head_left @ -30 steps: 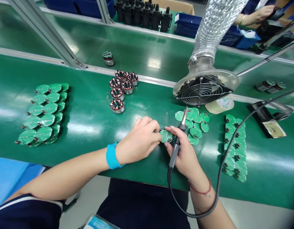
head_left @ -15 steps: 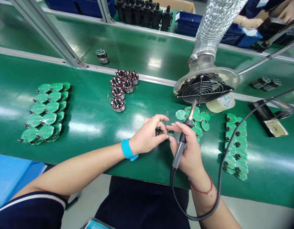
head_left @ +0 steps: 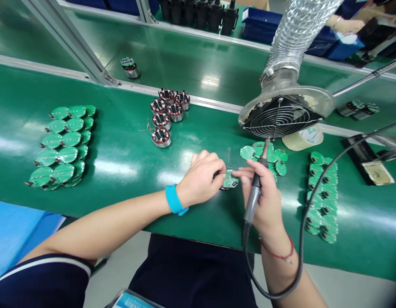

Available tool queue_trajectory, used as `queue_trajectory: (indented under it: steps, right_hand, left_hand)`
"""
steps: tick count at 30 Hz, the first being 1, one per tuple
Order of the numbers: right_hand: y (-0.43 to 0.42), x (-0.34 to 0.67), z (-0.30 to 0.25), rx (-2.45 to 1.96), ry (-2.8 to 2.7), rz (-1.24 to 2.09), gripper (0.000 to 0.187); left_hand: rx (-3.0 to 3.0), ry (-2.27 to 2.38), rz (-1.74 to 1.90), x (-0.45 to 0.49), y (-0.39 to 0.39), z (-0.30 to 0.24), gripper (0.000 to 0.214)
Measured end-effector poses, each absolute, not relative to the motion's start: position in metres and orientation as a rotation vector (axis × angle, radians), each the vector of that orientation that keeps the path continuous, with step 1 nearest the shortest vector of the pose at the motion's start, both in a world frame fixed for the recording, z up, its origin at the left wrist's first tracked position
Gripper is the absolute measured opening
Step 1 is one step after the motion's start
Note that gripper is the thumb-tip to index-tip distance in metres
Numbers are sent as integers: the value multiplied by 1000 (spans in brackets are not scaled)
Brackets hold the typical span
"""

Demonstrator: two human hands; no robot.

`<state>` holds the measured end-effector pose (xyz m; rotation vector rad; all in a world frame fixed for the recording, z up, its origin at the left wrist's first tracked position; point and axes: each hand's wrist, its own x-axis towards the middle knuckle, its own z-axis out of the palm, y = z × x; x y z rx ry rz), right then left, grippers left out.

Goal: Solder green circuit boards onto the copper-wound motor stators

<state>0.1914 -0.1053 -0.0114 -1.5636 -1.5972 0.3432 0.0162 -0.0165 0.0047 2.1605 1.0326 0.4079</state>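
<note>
At the middle of the bench, my left hand [head_left: 202, 177] has its fingers closed round a motor stator with a round green circuit board [head_left: 230, 179] on it. Most of the stator is hidden by those fingers. My right hand [head_left: 263, 192] grips a soldering iron [head_left: 256, 192], its tip pointing up and away, below the fume fan. The right fingertips reach to the board's right edge. Loose green boards [head_left: 265, 154] lie in a pile just beyond the right hand.
Wound stators [head_left: 161, 137] stand grouped behind my left hand. Stacked boards lie in rows at left [head_left: 64, 154] and right [head_left: 323, 196]. A fume extractor [head_left: 278, 122] hangs low ahead, near a tape roll [head_left: 303, 137] and soldering iron stand [head_left: 366, 160]. Another person's hand [head_left: 347, 25] shows far right.
The green board now shows more clearly between my hands. My right hand and the iron have shifted slightly right; my left fingers have closed further round the stator.
</note>
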Motion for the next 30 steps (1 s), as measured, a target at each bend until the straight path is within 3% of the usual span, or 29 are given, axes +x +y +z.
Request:
queue_trajectory:
  steps: [4,8,15,30]
  right_hand:
    - [-119,200,-2,-1650,-1470,342,42]
    - [-136,204,5,-1689,-1285,279,28]
    - [-151,200,3,-1635,-1175,237,19]
    - [-127,198,22,-1704,-1213,310,31]
  left_hand:
    - [2224,1015,314,20,-13,8,18]
    - [2247,1024,261,24,-12,10,20]
    - [2210,1030,249,28,-11,11,22]
    - [2150,1046,223,29,-10,11,25]
